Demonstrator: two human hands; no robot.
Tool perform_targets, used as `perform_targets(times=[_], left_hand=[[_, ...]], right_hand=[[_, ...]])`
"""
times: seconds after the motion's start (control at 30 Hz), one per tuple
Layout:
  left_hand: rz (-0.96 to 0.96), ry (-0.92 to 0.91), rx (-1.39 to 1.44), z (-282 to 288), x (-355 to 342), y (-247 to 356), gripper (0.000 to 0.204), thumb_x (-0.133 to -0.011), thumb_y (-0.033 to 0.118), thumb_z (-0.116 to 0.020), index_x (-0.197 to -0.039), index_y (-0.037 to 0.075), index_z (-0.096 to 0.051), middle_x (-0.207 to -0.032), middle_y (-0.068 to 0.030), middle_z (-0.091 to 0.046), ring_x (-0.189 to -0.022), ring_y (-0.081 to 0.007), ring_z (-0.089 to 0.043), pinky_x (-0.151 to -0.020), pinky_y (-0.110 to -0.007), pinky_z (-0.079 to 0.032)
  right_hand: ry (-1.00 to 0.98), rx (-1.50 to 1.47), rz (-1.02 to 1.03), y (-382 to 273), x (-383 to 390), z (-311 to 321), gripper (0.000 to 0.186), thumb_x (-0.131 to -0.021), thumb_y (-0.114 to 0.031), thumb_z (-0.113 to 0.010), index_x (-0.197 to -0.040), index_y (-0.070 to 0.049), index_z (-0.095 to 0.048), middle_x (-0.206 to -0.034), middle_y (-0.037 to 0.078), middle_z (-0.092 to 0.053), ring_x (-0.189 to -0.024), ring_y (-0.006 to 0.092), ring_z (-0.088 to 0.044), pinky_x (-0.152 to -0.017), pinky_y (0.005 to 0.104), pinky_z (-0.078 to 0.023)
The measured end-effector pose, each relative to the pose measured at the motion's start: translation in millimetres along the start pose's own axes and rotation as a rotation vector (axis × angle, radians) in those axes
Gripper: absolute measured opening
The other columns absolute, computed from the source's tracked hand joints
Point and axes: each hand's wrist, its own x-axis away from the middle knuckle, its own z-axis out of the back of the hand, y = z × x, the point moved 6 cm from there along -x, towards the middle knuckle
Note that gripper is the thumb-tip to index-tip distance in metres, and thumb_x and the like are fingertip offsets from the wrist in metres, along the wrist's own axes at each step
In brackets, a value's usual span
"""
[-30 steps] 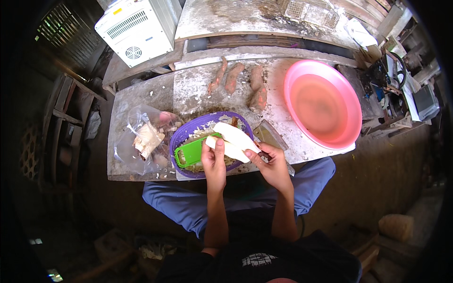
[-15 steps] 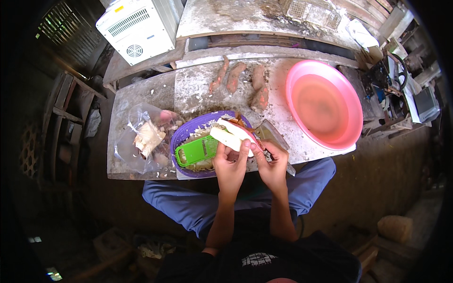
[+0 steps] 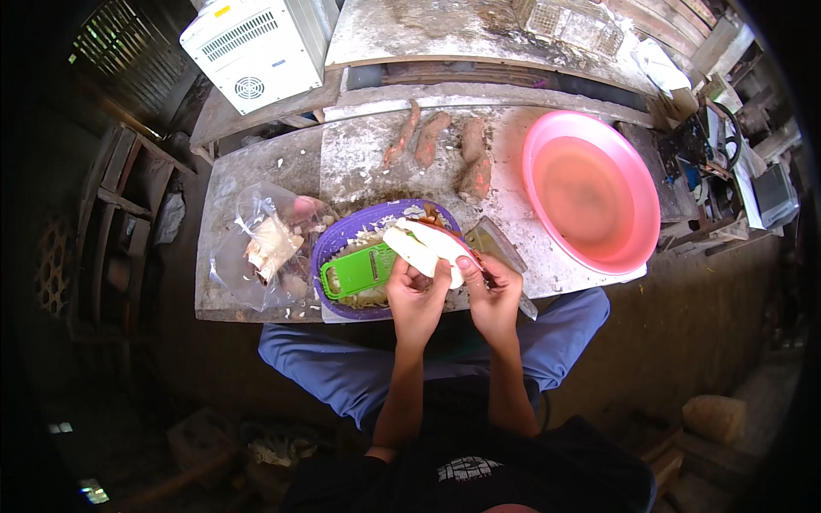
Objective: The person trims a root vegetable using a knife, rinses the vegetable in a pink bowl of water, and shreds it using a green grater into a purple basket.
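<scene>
Observed left hand (image 3: 414,295) and right hand (image 3: 496,299) nearly closed, thumbs and fingers gripping partly peeled white root (image 3: 417,250) over purple basin (image 3: 346,225). Noted green grater (image 3: 366,270) therein; beyond, unpeeled roots (image 3: 473,175) and pink basin (image 3: 646,184) on tabletop (image 3: 352,162).

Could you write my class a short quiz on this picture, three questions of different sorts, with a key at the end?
1. Multiple choice: Where does the pink basin stand?
A) Left of the purple tub
B) Right of the purple tub
C) On the person's lap

2. True or false: The left hand and the right hand are both on the pale root.

3. Fill in the blank: On the table, left of the tub, lies a clear plastic ____.

Key: 1. B; 2. True; 3. bag
</scene>
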Motion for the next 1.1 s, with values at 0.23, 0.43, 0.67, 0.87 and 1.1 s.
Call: perform_targets(times=[0.23,0.43,0.67,0.87,1.1], left_hand=[[0.015,-0.118,-0.056,1.3,-3.2,5.3,0.027,-0.081,-0.002,-0.058,-0.106,-0.004,-0.049,-0.09,-0.0073,-0.062,-0.08,-0.0086,-0.058,-0.068,-0.022,-0.046],[0.071,-0.153,0.101,4.3,-7.9,0.6,0.023,-0.087,0.007,-0.055,-0.107,-0.003,-0.049,-0.091,-0.0066,-0.062,-0.082,-0.0075,-0.056,-0.073,-0.022,-0.044],[0.083,-0.164,-0.026,13.8,-7.1,-1.0,0.021,-0.088,0.011,-0.054,-0.105,-0.002,-0.05,-0.09,-0.0049,-0.061,-0.078,-0.0056,-0.054,-0.066,-0.02,-0.043],[0.037,-0.145,-0.178,14.7,-7.9,13.1,0.02,-0.086,0.011,-0.057,-0.099,-0.004,-0.052,-0.083,-0.005,-0.062,-0.07,-0.0032,-0.052,-0.059,-0.018,-0.041],[0.039,-0.109,-0.324,16.1,-7.2,15.8,0.017,-0.085,0.01,-0.059,-0.09,-0.005,-0.054,-0.074,-0.0061,-0.063,-0.06,-0.0035,-0.052,-0.051,-0.018,-0.04]], right_hand=[[-0.043,-0.165,-0.113,5.3,0.4,-1.5,0.018,-0.085,-0.012,-0.06,-0.089,0.005,-0.062,-0.066,0.0,-0.055,-0.061,0.0041,-0.046,-0.055,0.0201,-0.039],[-0.163,-0.185,-0.16,2.4,-3.7,-3.2,0.019,-0.085,-0.012,-0.06,-0.093,0.006,-0.061,-0.072,0.002,-0.057,-0.063,0.0069,-0.05,-0.057,0.0214,-0.041],[-0.322,-0.046,-0.037,1.7,-1.1,-6.6,0.014,-0.08,-0.005,-0.062,-0.091,0.004,-0.061,-0.072,0.007,-0.056,-0.068,0.0103,-0.05,-0.058,0.0233,-0.04],[-0.273,0.117,-0.012,-3.1,0.7,-8.9,0.01,-0.081,-0.005,-0.062,-0.082,0.004,-0.061,-0.066,0.004,-0.054,-0.059,0.0078,-0.045,-0.052,0.0229,-0.038],[-0.335,0.189,-0.096,-0.7,3.4,-10.2,0.011,-0.083,-0.006,-0.06,-0.082,0.004,-0.061,-0.065,-0.001,-0.057,-0.059,0.0019,-0.043,-0.051,0.0199,-0.038]])
